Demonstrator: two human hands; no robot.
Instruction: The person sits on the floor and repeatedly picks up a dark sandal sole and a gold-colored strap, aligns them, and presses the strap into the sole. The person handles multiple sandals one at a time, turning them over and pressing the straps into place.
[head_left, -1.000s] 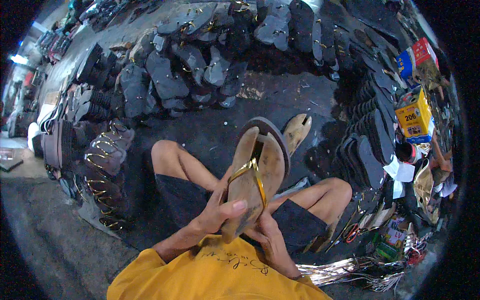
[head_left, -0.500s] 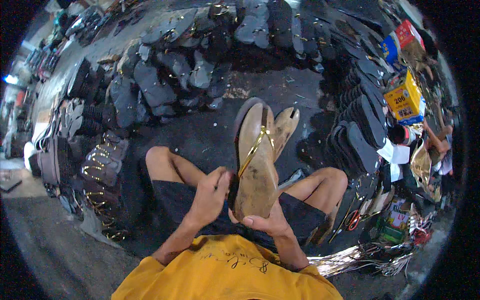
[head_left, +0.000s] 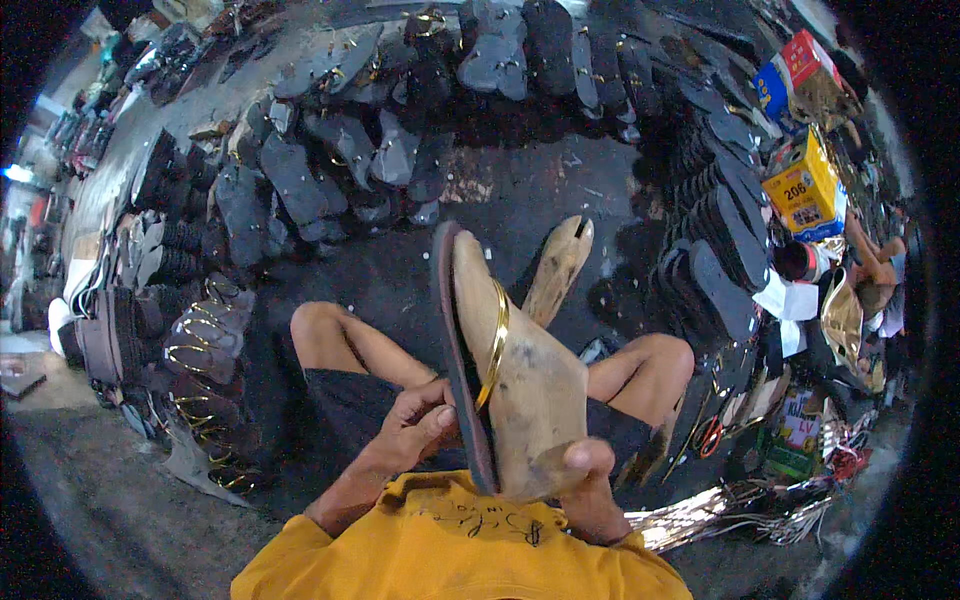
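Observation:
In front of my chest, my right hand (head_left: 588, 480) grips the heel end of a wooden shoe last (head_left: 535, 385), thumb on its side. A dark sandal sole (head_left: 462, 375) lies along the last's left side, and a shiny gold strap (head_left: 496, 345) crosses between them near the front. My left hand (head_left: 415, 425) is at the sole's outer face, fingers curled and thumb pressed against them. Whatever those fingers pinch is hidden. A second wooden last (head_left: 560, 268) with a slotted tip lies on the dark floor beyond.
Stacks of dark soles (head_left: 715, 260) stand at the right, with more soles (head_left: 290, 180) spread around the far side. Gold-strapped pieces (head_left: 205, 335) lie at the left. Also at the right are a yellow box (head_left: 805, 190), orange-handled scissors (head_left: 710, 437) and metallic strips (head_left: 720, 515).
The last has turned, bringing its side and the sole's edge into view. My right thumb has shifted up the heel. My left hand has moved slightly lower, against the sole.

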